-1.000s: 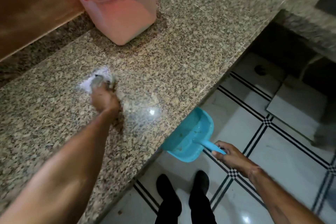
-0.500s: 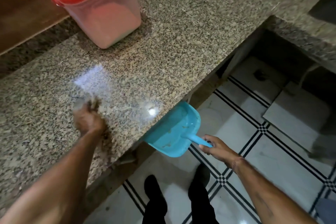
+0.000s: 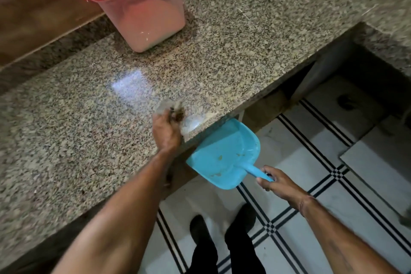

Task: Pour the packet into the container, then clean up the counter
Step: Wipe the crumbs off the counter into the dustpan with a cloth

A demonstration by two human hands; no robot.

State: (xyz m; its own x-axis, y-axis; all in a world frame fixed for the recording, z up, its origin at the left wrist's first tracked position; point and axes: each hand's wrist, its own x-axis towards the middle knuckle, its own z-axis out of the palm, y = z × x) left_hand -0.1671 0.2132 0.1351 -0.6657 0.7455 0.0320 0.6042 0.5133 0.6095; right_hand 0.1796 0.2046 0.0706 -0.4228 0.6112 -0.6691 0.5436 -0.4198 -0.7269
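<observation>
the left hand (image 3: 166, 128) is now at the front edge of the table (image 3: 244, 40) instead of mid-table, fingers curled round a blurred wad (image 3: 171, 108) just above the dustpan (image 3: 222, 158), which the right hand (image 3: 279, 183) grips by its handle, while the lidded container (image 3: 138, 6) stands at the back, so the sweep looks nearly done.

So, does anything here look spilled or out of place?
Little stands out. The dustpan holds a few brownish crumbs, and the container has pale flecks on its lower side. The left hand grips a blurred object at the counter edge.
</observation>
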